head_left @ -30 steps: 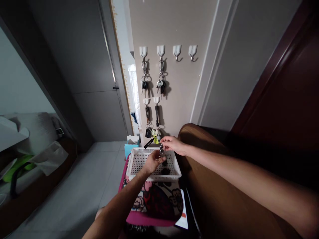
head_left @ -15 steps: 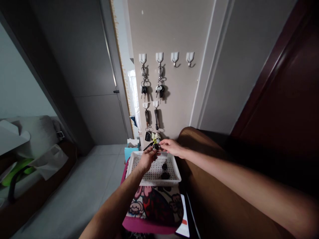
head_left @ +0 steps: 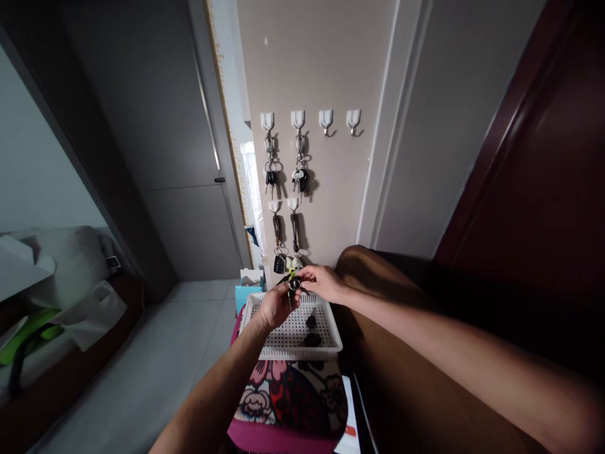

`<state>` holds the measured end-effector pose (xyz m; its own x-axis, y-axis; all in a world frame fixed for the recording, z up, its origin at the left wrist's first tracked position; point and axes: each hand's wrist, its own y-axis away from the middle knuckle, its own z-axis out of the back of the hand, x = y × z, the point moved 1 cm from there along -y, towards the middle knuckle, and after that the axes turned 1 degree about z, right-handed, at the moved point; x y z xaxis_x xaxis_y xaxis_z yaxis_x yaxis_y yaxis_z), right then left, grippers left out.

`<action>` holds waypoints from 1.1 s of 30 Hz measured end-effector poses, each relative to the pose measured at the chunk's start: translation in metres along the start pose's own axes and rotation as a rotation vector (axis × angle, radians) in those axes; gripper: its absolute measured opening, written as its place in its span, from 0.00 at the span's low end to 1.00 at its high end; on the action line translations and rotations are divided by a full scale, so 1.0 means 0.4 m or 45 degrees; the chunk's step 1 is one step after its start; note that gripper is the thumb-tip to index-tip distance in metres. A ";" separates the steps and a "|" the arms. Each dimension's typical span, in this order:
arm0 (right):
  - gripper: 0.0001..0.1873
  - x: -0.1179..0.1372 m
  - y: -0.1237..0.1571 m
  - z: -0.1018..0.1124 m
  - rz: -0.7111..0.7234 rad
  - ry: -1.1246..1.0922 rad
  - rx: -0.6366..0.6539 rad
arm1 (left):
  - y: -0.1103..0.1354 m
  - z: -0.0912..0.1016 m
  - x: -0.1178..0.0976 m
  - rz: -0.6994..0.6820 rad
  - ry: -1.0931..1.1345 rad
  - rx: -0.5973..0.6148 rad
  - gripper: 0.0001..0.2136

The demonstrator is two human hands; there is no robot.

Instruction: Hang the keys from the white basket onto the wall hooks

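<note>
The left hand point(head_left: 275, 307) and the right hand point(head_left: 319, 282) meet in the middle, and both pinch the same small bunch of keys point(head_left: 293, 284) with their fingertips. The other fingers are curled in. Using two hands likely stops the bunch from swinging or slipping. I cannot tell just which part each finger grips, because the bunch is small and dark, with a bit of yellow-green on it. The bunch is up in the air, over the far edge of a white basket point(head_left: 289, 350) full of little holes. Two dark things point(head_left: 311, 330) lie inside the basket, and its low walls keep them from rolling off. The basket sits on a pink flowery cloth point(head_left: 293, 394), right beside a big brown seat point(head_left: 392, 359) where the right arm passes. On the wall point(head_left: 331, 63) behind are white hooks. Other keys point(head_left: 299, 178) dangle from some of them, held up off the floor, and two top hooks point(head_left: 326, 120) have nothing on them.
</note>
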<state>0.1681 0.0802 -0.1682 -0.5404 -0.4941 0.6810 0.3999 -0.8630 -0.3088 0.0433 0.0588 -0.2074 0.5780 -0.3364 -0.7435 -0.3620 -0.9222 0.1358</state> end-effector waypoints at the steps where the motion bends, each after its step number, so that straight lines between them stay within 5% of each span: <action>1: 0.10 0.005 0.002 0.003 0.013 0.033 -0.023 | 0.000 -0.003 -0.002 0.018 0.002 -0.006 0.06; 8: 0.09 0.034 -0.006 0.045 0.118 0.286 -0.163 | 0.000 -0.013 -0.021 0.023 0.031 -0.072 0.05; 16: 0.09 0.077 -0.039 0.125 0.192 0.182 -0.356 | -0.019 -0.024 -0.067 -0.107 -0.167 -0.042 0.04; 27: 0.10 0.202 -0.236 0.441 0.131 -0.061 -0.908 | -0.030 -0.169 -0.182 -0.269 -0.368 0.158 0.09; 33: 0.09 0.246 -0.315 0.508 0.068 -0.014 -1.037 | -0.040 -0.220 -0.214 -0.317 -0.526 0.138 0.10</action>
<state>0.2148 0.1616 0.0726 -0.5269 -0.5393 0.6569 -0.2410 -0.6464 -0.7240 0.0641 0.0858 -0.0882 0.3263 0.0159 -0.9451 -0.3366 -0.9324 -0.1319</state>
